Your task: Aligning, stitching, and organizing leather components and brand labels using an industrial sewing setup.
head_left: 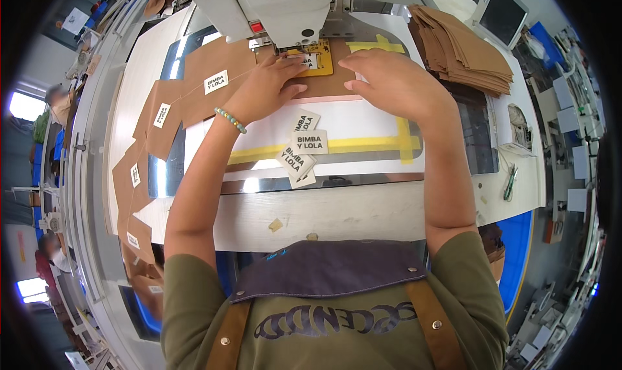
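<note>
My left hand (273,85) lies with fingers stretched at the left edge of a yellow clamp frame (326,62) under the sewing machine head (272,11). Inside that frame a white printed label (311,61) shows in part, on a brown panel (337,85). To the frame's right, my right hand (392,78) is curved over the panel, its thumb apart from the fingers and nothing visible in it. Nearer to me, several loose white labels (310,142) overlap on the white work plate (259,134), which has yellow tape (363,145) along it.
Brown panels with labels on them (217,62) trail down the left side, linked by thread. A stack of brown panels (460,49) sits at the back right, near a screen (502,14). Green-handled snips (510,183) lie on the right tabletop, below a white box (516,127).
</note>
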Available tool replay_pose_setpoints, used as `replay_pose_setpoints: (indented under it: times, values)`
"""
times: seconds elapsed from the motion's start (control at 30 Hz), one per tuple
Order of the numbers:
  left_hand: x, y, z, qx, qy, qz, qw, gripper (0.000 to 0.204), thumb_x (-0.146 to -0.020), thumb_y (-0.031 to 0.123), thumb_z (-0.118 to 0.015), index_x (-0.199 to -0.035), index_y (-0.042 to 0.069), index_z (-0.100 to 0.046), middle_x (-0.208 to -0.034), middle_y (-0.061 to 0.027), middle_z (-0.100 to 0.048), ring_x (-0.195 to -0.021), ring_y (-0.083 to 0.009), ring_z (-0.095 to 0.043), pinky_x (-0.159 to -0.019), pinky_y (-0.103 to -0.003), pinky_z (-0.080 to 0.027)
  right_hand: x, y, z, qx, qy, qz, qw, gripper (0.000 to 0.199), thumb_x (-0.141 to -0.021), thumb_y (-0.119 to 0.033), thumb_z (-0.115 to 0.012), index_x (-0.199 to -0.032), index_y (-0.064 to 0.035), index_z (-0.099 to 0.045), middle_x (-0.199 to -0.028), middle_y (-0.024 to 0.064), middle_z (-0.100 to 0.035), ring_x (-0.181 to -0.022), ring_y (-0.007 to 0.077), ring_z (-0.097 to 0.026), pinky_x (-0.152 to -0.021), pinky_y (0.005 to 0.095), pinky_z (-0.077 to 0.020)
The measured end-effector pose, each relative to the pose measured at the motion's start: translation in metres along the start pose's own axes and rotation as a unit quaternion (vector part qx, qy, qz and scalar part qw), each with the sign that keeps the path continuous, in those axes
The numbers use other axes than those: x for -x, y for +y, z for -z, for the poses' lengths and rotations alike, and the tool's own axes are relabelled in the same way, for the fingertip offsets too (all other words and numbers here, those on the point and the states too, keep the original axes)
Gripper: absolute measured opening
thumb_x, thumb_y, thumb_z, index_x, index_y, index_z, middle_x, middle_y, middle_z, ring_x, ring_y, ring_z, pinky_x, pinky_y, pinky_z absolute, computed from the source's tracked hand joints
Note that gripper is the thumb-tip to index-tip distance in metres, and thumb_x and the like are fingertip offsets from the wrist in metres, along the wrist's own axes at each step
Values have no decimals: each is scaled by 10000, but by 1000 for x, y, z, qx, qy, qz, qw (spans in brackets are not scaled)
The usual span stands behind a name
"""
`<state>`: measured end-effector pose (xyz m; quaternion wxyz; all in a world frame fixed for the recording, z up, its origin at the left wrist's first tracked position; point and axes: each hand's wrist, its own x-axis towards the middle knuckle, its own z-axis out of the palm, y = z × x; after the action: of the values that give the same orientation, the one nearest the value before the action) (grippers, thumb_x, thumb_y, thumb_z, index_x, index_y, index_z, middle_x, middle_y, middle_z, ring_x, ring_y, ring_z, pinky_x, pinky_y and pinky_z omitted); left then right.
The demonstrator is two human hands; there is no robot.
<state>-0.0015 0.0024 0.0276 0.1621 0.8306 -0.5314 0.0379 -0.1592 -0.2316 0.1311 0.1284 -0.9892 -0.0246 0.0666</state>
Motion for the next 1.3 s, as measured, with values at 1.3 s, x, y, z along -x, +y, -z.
replay_pose_setpoints:
  times: [1.3]
  values:
    - [-5,-33,-13,53,9,25,998,452,-1051,276,-689,-1471,112,-668,-1547,-105,-628,-1320,-336,-622,-1137,-415,-511,168,-25,62,-527,161,651,522,217,-991,-303,-783,-1173,-213,-858,-1074,-48,-828,-994,94,-764,-892,220,-571]
